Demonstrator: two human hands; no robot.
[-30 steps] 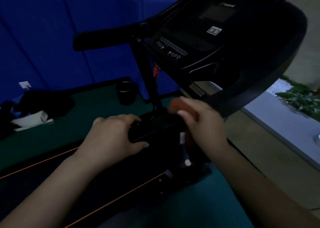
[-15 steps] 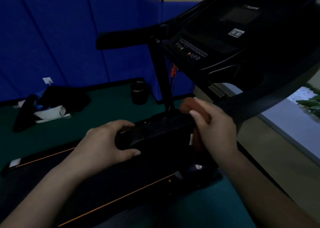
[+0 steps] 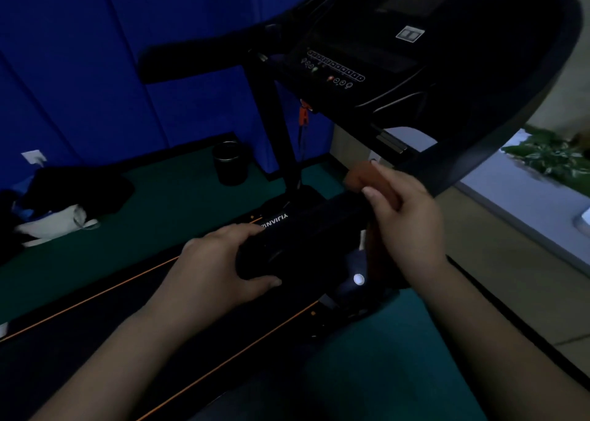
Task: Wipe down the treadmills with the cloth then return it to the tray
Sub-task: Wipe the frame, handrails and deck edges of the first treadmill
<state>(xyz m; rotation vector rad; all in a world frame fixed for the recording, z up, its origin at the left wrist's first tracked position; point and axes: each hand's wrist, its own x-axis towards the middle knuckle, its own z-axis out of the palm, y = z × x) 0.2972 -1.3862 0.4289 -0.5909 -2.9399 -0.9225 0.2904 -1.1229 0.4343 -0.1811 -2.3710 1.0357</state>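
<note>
Cloth [image 3: 359,178] is gripped in right hand [image 3: 405,216], pressed at motor cover [image 3: 303,241] end; left hand [image 3: 220,267] is closed on cover | cloth mostly hidden; scene dim

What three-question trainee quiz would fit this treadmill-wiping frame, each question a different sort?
1. True or false: the right hand holds the orange cloth.
2. The left hand rests on: A) the console B) the black motor cover C) the black cup.
3. Fill in: the padded wall is ____.

Key: 1 true; 2 B; 3 blue.
</note>
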